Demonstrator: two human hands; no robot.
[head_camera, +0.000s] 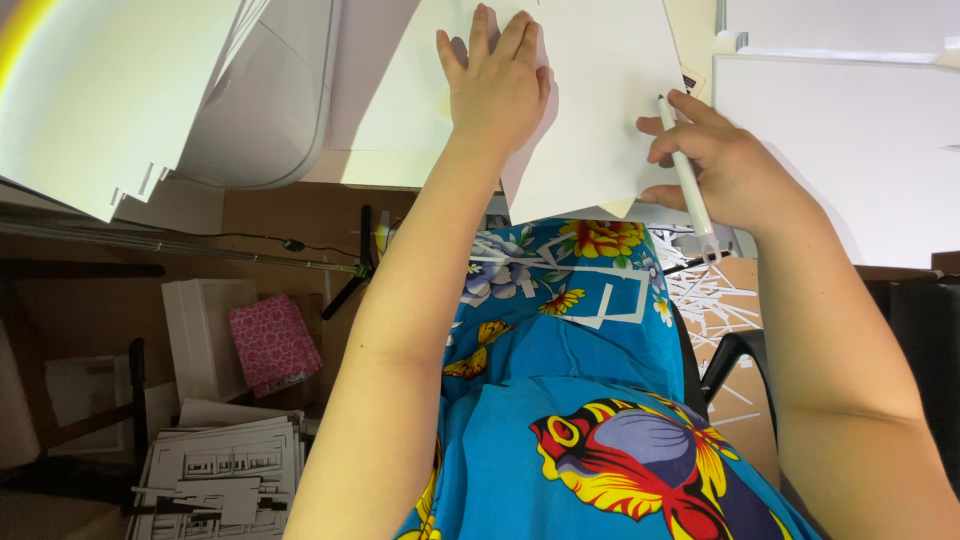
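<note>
Fingers (497, 40) of the left hand (495, 90) lie flat and close together, pressing down on a white card (600, 110) on the worktop. Over on the right hand (715, 165), the fingers curl tight round one white pen knife (688, 180), its tip up against the card's right edge. One card under the palm, with another pale sheet (390, 100) partly beneath it to the left. Two more white boards (840, 150) sit to the right, one behind the other. A white machine (265, 100) stands at the left, near a big white sheet (100, 100). Below, a bright blue flowered dress (590, 420) fills the middle. On the brown floor: one pink patterned packet (272, 342), one white box (205, 335), a stack of cut-out sheets (225, 475), and white offcuts (715, 300) scattered by a black chair arm (735, 355).
</note>
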